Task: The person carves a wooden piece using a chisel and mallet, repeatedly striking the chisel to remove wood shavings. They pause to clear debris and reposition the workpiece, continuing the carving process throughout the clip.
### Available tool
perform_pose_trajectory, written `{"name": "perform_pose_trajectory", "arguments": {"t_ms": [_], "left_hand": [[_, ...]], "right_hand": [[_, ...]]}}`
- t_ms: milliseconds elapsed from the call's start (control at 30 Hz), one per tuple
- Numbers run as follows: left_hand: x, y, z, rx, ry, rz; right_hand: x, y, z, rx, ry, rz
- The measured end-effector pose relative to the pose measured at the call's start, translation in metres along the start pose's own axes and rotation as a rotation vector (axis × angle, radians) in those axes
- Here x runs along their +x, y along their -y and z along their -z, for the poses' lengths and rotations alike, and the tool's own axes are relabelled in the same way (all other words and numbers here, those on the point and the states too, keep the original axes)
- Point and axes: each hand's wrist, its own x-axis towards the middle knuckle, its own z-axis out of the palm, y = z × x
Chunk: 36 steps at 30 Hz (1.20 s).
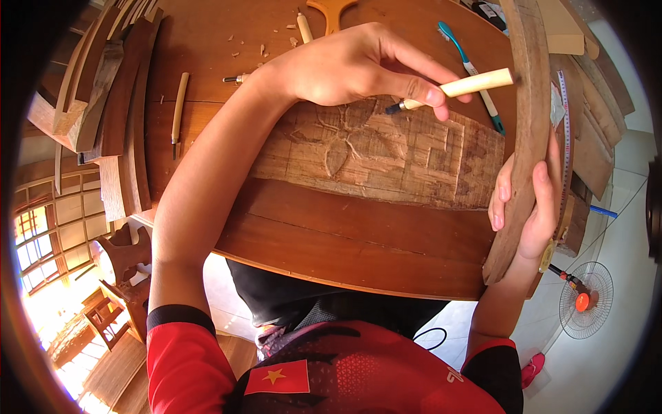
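Observation:
My left hand [358, 65] reaches across the table and holds a carving chisel [479, 83] by its pale wooden handle, near the blade. The dark blade points down and left, just over the carved wooden board [386, 155]; I cannot tell whether it touches. The board shows a flower with leaves and an angular line pattern at its right end. On the right, my right hand [527, 200] is wrapped round a long wooden bar [529, 90]. The chisel's butt end appears right beside the bar; contact is unclear.
More carving chisels [181, 110] and a teal-and-white toothbrush [476, 76] lie on the brown table [331, 238], with wood chips [262, 50]. Wooden strips [127, 90] pile up at left, others [593, 131] at right near a measuring tape [567, 117]. A fan [583, 301] stands at lower right.

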Motion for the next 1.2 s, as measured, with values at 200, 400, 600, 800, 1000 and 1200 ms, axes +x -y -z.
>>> {"name": "perform_pose_trajectory", "arguments": {"t_ms": [200, 400, 600, 800, 1000, 1200], "left_hand": [[0.001, 0.001, -0.001, 0.024, -0.02, 0.013], [0.001, 0.0, -0.004, 0.011, -0.005, -0.017], [0.0, -0.001, -0.006, 0.051, -0.024, -0.027], [0.003, -0.003, -0.008, 0.108, -0.026, -0.033], [0.003, -0.001, -0.009, 0.11, -0.038, -0.028], [0.004, -0.011, -0.007, 0.178, 0.005, 0.059]], "right_hand": [[-0.018, 0.001, -0.006, 0.025, -0.121, 0.023], [-0.026, -0.006, 0.0, -0.038, -0.109, -0.027], [-0.026, -0.008, -0.011, 0.012, -0.138, -0.099], [-0.029, -0.006, -0.009, 0.098, -0.191, -0.045], [-0.027, -0.008, -0.009, 0.046, -0.236, -0.081], [-0.031, -0.009, -0.012, 0.146, -0.438, -0.049]]}}
